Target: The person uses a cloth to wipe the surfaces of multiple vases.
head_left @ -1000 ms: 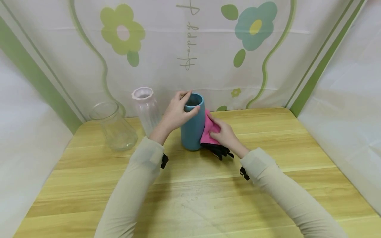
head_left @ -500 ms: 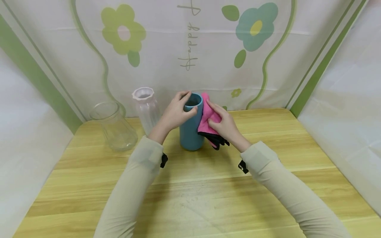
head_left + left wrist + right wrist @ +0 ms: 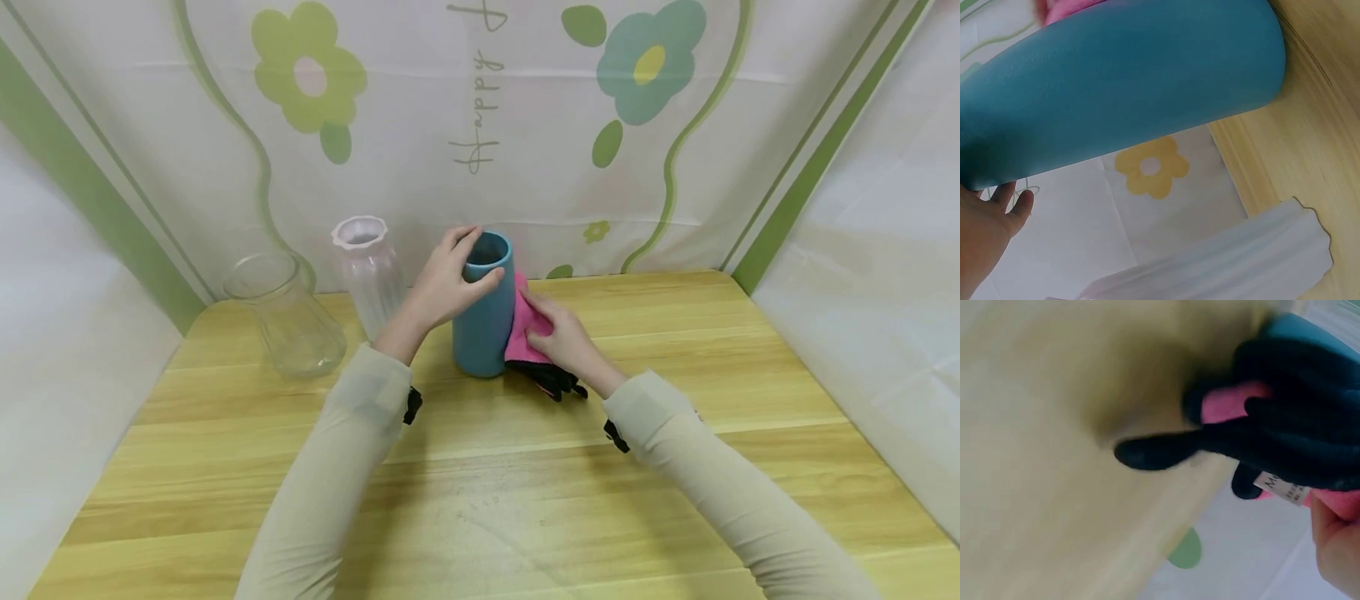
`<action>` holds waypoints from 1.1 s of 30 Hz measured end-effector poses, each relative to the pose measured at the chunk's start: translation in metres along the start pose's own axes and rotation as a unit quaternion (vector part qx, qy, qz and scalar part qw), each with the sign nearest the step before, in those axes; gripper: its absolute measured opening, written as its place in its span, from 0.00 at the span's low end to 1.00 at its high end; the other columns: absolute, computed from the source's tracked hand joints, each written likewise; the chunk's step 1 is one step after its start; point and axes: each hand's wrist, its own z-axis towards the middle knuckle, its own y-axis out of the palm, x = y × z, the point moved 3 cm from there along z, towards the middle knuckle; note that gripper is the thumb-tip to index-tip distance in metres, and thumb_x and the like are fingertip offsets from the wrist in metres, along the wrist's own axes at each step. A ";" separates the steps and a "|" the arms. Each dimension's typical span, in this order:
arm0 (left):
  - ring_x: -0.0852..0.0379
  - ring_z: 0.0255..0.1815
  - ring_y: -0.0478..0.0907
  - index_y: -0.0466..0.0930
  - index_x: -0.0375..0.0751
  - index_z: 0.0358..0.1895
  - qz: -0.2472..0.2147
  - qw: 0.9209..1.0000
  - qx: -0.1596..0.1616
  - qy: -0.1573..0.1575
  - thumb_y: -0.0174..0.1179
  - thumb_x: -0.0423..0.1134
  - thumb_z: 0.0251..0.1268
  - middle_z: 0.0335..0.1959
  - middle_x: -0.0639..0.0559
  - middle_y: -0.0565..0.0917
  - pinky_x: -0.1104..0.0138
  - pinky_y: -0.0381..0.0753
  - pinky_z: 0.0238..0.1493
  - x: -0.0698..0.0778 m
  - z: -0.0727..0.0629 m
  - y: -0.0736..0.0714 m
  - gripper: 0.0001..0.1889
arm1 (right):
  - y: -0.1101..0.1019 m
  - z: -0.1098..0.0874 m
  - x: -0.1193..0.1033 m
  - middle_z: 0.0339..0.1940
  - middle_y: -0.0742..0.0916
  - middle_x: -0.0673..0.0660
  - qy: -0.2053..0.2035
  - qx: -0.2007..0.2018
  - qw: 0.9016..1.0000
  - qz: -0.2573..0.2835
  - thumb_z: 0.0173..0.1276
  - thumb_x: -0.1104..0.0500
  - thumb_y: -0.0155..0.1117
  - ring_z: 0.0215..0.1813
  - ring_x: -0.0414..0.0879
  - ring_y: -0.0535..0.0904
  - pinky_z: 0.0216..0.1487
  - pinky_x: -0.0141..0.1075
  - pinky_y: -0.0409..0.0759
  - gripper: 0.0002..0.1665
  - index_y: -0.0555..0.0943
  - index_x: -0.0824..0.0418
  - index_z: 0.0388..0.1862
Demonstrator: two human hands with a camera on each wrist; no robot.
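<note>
A tall blue vase (image 3: 478,337) stands upright on the wooden table. My left hand (image 3: 441,285) holds it at the top rim, thumb on the near side and fingers at the back; the left wrist view shows the fingers curled at the end of the vase (image 3: 1122,87). In my right hand (image 3: 564,340) is a bunched pink cloth (image 3: 528,332) with black edging, pressed to the vase's right side. The right wrist view shows the black edging (image 3: 1166,451) hanging in folds and a white label (image 3: 1282,489). The vase's far side is hidden.
Left of the blue vase stands a pale pink-white fluted vase (image 3: 370,279), partly behind my left wrist. Farther left is a clear glass vase (image 3: 296,329). A white curtain (image 3: 420,117) with printed flowers rises behind the wooden table (image 3: 480,500).
My right hand moved the cloth up the vase's right side toward the rim, then back down to about mid-height. The left hand keeps its hold on the rim.
</note>
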 end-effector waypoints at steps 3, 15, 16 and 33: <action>0.45 0.75 0.56 0.52 0.45 0.75 -0.001 1.000 0.002 -0.005 0.51 0.60 0.64 0.76 0.46 0.53 0.47 0.64 0.70 -0.001 0.000 0.002 0.41 | 0.008 -0.003 0.010 0.72 0.69 0.66 0.026 -0.028 0.999 -0.014 0.63 0.68 0.58 0.73 0.60 0.64 0.71 0.53 0.64 0.39 0.61 0.60 0.74; 0.47 0.72 0.58 0.55 0.44 0.75 0.012 1.000 0.014 -0.023 0.51 0.60 0.65 0.73 0.45 0.54 0.49 0.67 0.67 0.000 -0.001 0.001 0.39 | 0.003 -0.005 0.006 0.71 0.71 0.63 0.060 -0.014 0.998 -0.018 0.61 0.64 0.59 0.67 0.58 0.70 0.66 0.51 0.71 0.40 0.61 0.53 0.74; 0.46 0.72 0.59 0.55 0.44 0.75 0.011 1.000 0.015 -0.024 0.52 0.60 0.65 0.73 0.45 0.55 0.50 0.68 0.67 0.000 -0.001 0.000 0.39 | 0.001 -0.004 0.003 0.71 0.71 0.62 0.057 -0.007 0.998 -0.014 0.61 0.63 0.59 0.64 0.57 0.71 0.63 0.48 0.73 0.40 0.62 0.52 0.74; 0.46 0.71 0.62 0.53 0.47 0.75 0.000 1.000 -0.010 -0.028 0.50 0.57 0.64 0.75 0.48 0.55 0.53 0.68 0.68 0.001 -0.001 -0.004 0.38 | -0.021 0.007 -0.030 0.72 0.71 0.61 -0.029 0.069 0.997 0.023 0.62 0.67 0.58 0.60 0.55 0.71 0.51 0.42 0.74 0.38 0.65 0.53 0.72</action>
